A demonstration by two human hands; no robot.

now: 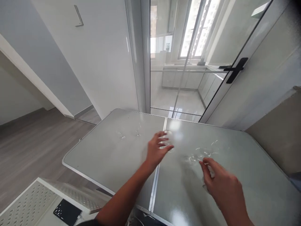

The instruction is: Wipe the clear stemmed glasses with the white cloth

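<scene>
My left hand [158,148] is over the middle seam of the table, its fingers curved around the side of a clear round glass [168,138]. My right hand [222,180] is closed, thumb and forefinger nearly meeting. A faint transparent rim shows under its palm, so it seems to hold another clear glass [206,187], mostly hidden by the fingers. Just beyond the right hand is a group of see-through glassware [192,159], whose outlines are hard to separate. On the left half of the table are two more clear glass pieces, one [122,137] left of the other [138,134].
The grey-green folding table [101,160] has a metal edge and a central seam. Beyond it is a glass door [178,78] with a black handle [236,69]. At lower left, a white perforated basket or rack [25,201] is near a black flat device [67,212].
</scene>
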